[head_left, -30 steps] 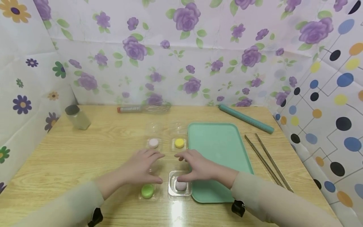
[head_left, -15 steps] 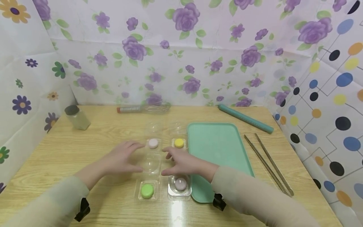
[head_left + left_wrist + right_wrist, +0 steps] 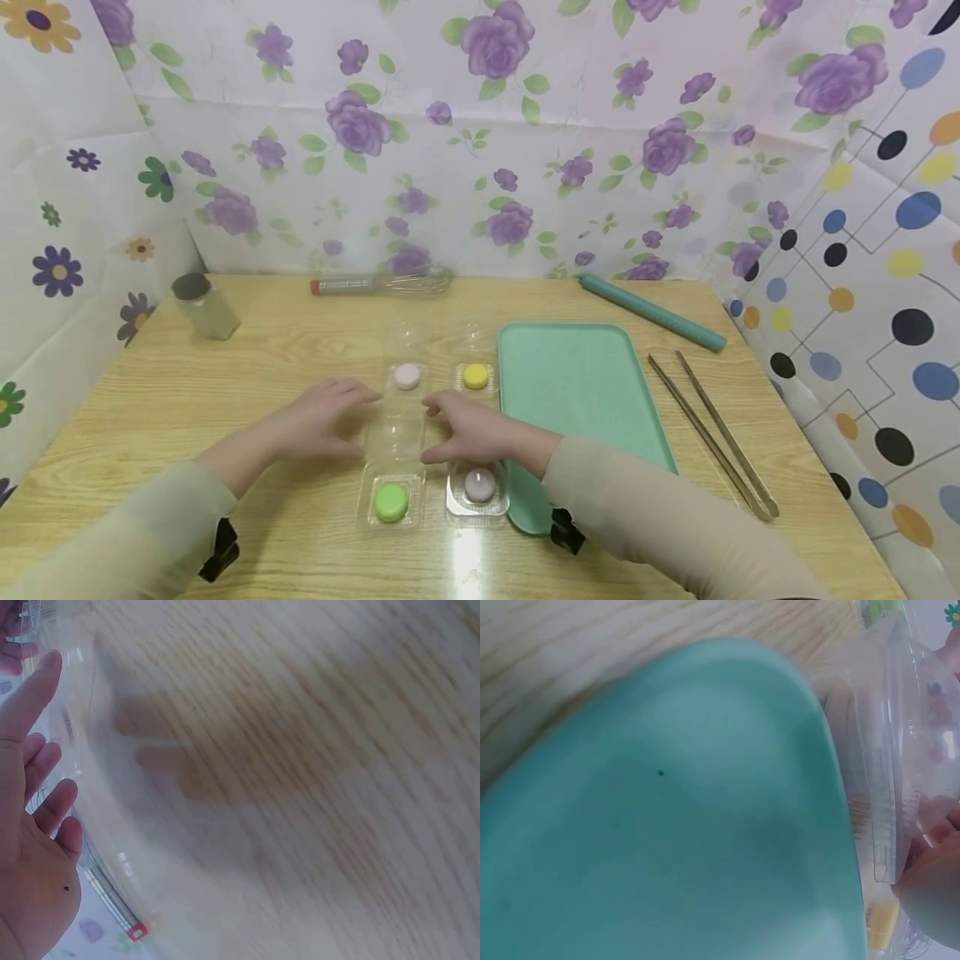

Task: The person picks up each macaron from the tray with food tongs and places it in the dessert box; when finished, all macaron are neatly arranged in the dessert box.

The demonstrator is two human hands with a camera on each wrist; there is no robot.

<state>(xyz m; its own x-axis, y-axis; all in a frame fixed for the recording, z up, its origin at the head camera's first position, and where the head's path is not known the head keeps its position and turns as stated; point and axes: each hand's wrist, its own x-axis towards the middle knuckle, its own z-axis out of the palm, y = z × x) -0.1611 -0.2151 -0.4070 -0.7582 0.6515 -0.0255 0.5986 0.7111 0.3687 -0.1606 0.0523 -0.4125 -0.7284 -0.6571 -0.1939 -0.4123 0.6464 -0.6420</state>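
Macarons sit in clear hinged plastic boxes: pink (image 3: 407,376), yellow (image 3: 476,376), green (image 3: 392,502) and lavender (image 3: 479,484). The pink, yellow and green boxes have their lids laid back. My left hand (image 3: 318,421) hovers left of the green box's lid (image 3: 394,435), thumb and fingers spread, holding nothing; the left wrist view shows the same hand (image 3: 34,840) with loose fingers. Just behind the lavender macaron is my right hand (image 3: 480,429), thumb and forefinger apart. In the right wrist view a clear lid (image 3: 889,765) stands close to its fingers; contact is unclear.
A green tray (image 3: 577,392) lies under and beside my right wrist. Metal tongs (image 3: 708,429) are to its right, a teal rolling pin (image 3: 651,312) behind it. At the back are a whisk (image 3: 378,286) and a dark-capped jar (image 3: 206,308).
Both hands have shifted left from over the front boxes, the left one uncovering the green box's lid. The lavender macaron has come into fuller view. Over the last half second the hands barely move.
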